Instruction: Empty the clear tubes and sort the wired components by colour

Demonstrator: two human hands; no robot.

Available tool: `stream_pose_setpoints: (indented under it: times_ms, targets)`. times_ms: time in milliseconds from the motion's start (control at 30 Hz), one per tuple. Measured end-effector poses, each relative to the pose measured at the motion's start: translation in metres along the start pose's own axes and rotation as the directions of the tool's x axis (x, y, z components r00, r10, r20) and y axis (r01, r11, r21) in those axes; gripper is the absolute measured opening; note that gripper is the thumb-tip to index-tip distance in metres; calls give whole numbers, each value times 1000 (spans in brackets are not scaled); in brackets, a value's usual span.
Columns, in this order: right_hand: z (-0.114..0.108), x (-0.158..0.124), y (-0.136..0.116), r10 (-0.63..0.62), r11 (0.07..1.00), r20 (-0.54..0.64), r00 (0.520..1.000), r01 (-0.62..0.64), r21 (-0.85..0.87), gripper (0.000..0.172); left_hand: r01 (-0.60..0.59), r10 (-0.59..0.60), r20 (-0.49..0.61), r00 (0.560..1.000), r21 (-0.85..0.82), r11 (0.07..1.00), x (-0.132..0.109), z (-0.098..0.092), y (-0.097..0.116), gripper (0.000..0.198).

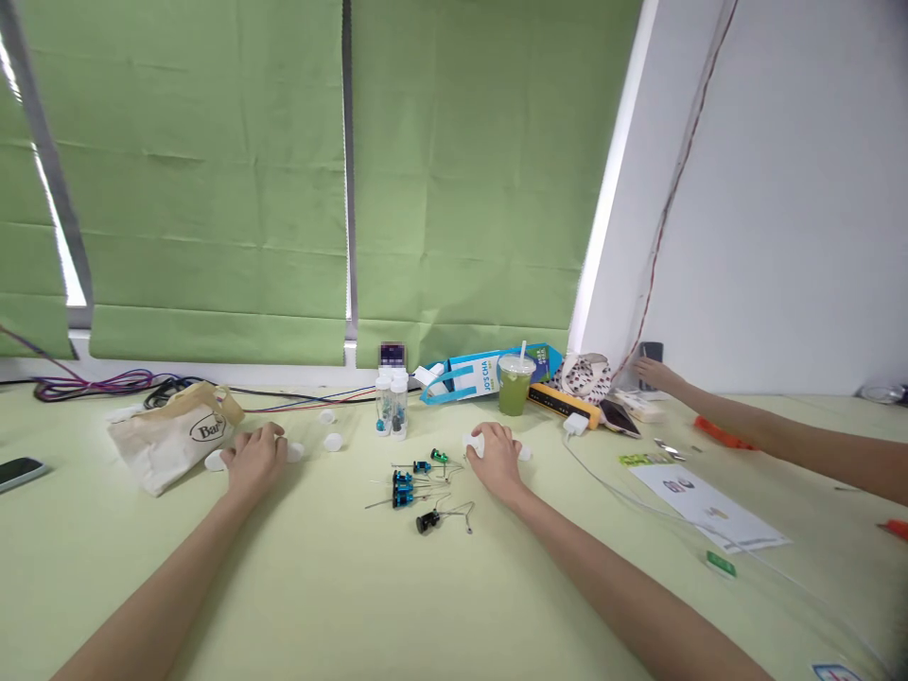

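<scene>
My left hand [256,461] rests on the table beside the cloth bag, fingers curled down over something mostly hidden. White rounded pieces [215,461] show on both sides of it; whether they are one item I cannot tell. My right hand [497,457] is bent likewise over a white piece [472,443], with another white end [525,453] beyond the fingers. Between the hands lie several small tools with blue bodies [402,494], black knobs and thin bent wires, plus a green one [439,456] and a black one [427,521]. White caps [333,442] lie nearer my left hand.
Clear white-capped bottles [398,411] stand behind the tools. Farther right are a green drink cup [515,388], a blue bag [468,376], a yellow power strip [564,405] and a white cable [610,490]. Another person's arm [773,427] reaches in from the right. A phone [20,472] lies left.
</scene>
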State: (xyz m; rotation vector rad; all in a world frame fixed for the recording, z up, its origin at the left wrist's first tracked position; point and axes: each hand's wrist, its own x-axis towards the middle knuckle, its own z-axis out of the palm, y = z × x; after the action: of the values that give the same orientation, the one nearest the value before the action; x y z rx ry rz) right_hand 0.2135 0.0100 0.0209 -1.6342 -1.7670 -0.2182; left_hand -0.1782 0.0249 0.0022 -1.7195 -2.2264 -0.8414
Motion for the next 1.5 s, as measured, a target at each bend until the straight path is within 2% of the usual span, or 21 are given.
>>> stream_pose_setpoints:
  times_ms: [167,267,367,500,600,700,767,833,900,933,967,1000,1067,1100,1167,1233,1267,1367,1500]
  targets:
    - [2,40,-59,-148,988,96,984,145,46,42,8,-8,12,1000,-39,999,-1,2,-1,31]
    - [7,65,-98,-194,980,152,969,187,60,49,6,-6,10,1000,-33,999,-1,3,-1,32]
    - [19,78,-125,-224,975,150,963,222,28,46,7,-7,-4,1000,-24,1000,-1,4,0,32]
    - [35,77,-139,-231,970,138,963,238,-43,30,-15,15,-86,996,-1,1000,-3,2,8,32]
    - [37,74,-138,-242,968,111,964,247,-33,28,-92,94,-159,983,22,996,-6,-3,20,31]
    - [28,73,-126,-230,973,101,968,225,58,29,-251,252,-215,944,31,967,-12,-8,38,28]
    - [19,72,-111,-185,969,112,976,163,186,30,-365,360,-213,909,16,931,-18,-12,53,26]
    - [9,66,-93,-120,927,101,988,75,367,25,-461,447,-189,875,-36,887,-26,-16,70,25]
    - [1,54,-75,-89,914,114,990,35,405,12,-548,528,-161,834,-129,827,-36,-22,88,27]
    - [-3,45,-66,-72,896,144,987,1,444,14,-581,561,-149,814,-190,792,-42,-24,97,30]
    - [-7,35,-58,-9,801,232,973,-132,584,19,-607,595,-132,793,-255,753,-49,-26,106,36]
    - [-10,24,-51,38,669,341,939,-277,690,25,-622,623,-114,774,-322,714,-56,-28,114,41]
    - [-15,2,-41,75,385,470,880,-460,800,32,-623,672,-66,738,-448,641,-69,-29,129,44]
    - [-17,-7,-37,58,277,525,849,-519,808,34,-600,675,-44,736,-505,620,-75,-29,135,40]
    - [-19,-22,-30,31,168,624,781,-620,767,37,-534,664,3,748,-592,604,-84,-27,143,32]
    - [-20,-30,-27,-3,137,667,745,-661,738,37,-467,632,48,774,-631,620,-90,-26,147,27]
    - [-20,-32,-26,-20,136,671,742,-662,737,38,-438,613,70,787,-635,636,-92,-27,147,26]
    - [-17,-34,-26,-43,151,635,771,-624,767,37,-357,560,135,818,-644,677,-95,-30,147,26]
    - [-15,-35,-31,-96,223,516,851,-486,845,34,-247,485,148,862,-713,656,-95,-33,145,26]
